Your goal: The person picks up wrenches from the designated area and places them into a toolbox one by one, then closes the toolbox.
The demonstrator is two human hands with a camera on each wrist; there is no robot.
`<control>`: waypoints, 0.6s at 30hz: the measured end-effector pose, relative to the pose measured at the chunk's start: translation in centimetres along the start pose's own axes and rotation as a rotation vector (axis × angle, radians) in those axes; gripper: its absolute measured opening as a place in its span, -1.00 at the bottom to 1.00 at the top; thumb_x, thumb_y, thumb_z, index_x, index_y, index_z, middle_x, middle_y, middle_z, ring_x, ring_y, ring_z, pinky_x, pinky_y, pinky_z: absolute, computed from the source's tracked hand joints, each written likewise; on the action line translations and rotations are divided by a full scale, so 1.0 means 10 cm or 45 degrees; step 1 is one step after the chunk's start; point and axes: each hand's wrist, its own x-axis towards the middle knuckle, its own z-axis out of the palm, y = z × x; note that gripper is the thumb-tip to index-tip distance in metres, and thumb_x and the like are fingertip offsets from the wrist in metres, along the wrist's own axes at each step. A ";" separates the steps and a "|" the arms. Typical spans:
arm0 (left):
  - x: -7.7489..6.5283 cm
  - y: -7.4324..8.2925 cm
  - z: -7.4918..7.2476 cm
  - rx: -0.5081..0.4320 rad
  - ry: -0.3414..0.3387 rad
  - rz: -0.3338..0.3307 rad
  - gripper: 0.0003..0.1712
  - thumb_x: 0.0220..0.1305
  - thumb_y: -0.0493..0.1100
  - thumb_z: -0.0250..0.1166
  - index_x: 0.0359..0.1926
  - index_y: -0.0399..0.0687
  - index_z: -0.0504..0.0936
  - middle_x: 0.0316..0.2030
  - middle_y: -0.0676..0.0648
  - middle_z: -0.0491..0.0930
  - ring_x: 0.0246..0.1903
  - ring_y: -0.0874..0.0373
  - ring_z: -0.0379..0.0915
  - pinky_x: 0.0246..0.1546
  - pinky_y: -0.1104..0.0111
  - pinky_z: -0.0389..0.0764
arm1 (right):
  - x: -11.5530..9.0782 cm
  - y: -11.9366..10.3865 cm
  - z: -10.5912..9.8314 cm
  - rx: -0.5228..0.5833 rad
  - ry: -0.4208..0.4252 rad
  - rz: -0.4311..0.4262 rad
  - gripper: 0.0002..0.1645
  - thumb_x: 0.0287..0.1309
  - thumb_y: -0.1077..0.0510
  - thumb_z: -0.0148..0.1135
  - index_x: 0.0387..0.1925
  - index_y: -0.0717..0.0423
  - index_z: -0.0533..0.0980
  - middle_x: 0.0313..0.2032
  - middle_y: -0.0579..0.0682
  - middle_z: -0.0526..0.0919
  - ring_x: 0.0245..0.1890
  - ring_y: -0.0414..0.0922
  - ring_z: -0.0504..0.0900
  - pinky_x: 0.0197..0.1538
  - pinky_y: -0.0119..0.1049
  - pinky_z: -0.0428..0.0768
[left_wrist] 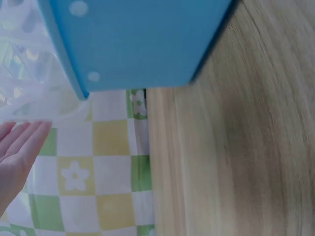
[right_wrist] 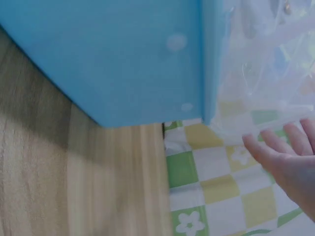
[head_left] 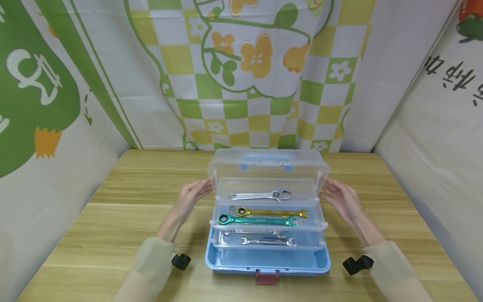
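A blue toolbox [head_left: 226,267] stands unfolded on the table, its tiered clear trays [head_left: 222,209] spread and its clear lid [head_left: 230,165] raised at the back. Straight fingers of my left hand [head_left: 190,197] touch the lid's left side. At the opposite side, my right hand [head_left: 341,199] has its extended fingers against the lid's edge; neither hand grips it. The trays carry a silver adjustable wrench [head_left: 260,195], a gold ratcheting wrench [head_left: 273,212], a green ratcheting wrench [head_left: 258,220] and two small silver wrenches, the front one an open-end wrench [head_left: 268,242].
A brownish-red latch [head_left: 266,277] hangs at the toolbox front. The lid bears a blue handle [head_left: 266,160]. Wood-grain table [head_left: 124,218] surrounds the box. A checked, flowered curtain [head_left: 256,113] hangs behind the table. Each wrist wears a black device.
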 end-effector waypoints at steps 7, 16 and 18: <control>-0.10 0.17 0.06 0.103 0.012 -0.032 -0.34 0.36 0.01 -0.16 0.01 -0.66 0.24 0.08 -0.47 0.23 0.04 -0.24 0.29 0.09 0.15 0.28 | -0.10 -0.13 0.19 -0.203 0.063 -0.030 -0.55 0.37 0.18 -0.41 -0.06 0.12 0.47 -0.01 -0.07 0.52 0.00 -0.15 0.49 0.06 -0.36 0.39; -0.21 0.27 0.10 0.178 0.021 -0.015 -0.43 0.32 -0.06 -0.08 -0.07 -0.64 0.35 0.03 -0.47 0.32 -0.07 0.10 0.47 0.04 0.13 0.35 | -0.22 -0.25 0.38 -0.387 0.121 -0.046 -0.60 0.32 0.26 -0.29 -0.14 0.03 0.52 -0.09 -0.10 0.58 -0.04 -0.20 0.51 0.03 -0.39 0.39; -0.24 0.28 0.11 0.222 0.024 -0.026 -0.49 0.31 -0.11 -0.06 -0.07 -0.61 0.38 0.04 -0.44 0.33 -0.07 0.14 0.47 0.04 0.12 0.34 | -0.26 -0.27 0.42 -0.455 0.145 -0.021 -0.63 0.32 0.25 -0.25 -0.13 -0.02 0.51 -0.09 -0.15 0.56 -0.05 -0.23 0.52 0.03 -0.41 0.40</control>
